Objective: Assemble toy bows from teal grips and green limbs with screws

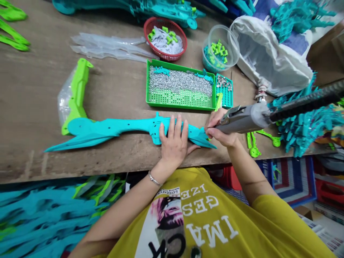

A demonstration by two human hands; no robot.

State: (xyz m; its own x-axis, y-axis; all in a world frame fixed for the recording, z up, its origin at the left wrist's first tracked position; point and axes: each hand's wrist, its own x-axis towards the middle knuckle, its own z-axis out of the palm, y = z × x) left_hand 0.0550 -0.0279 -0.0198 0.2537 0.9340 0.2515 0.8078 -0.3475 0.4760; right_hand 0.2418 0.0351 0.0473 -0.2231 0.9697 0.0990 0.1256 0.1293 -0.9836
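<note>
My left hand [174, 141], with a bracelet on its wrist, lies spread and flat on a long teal plastic toy part [134, 125]. That part rests along the front of the table, its left end beside a bright green piece [80, 91] with a clear plastic blade. At its right end, my right hand [221, 129] is closed around the front of a grey power screwdriver [244, 118]. The tool lies nearly level, pointing left. Its tip, and whatever the fingertips may pinch there, is hidden.
Behind the part stands a green tray [180, 105] of small screws, beside a small teal tray [228, 104]. Farther back are a red basket [172, 56], a clear tub [215, 66] and a white sack [271, 68]. Teal parts [303, 125] are heaped at right.
</note>
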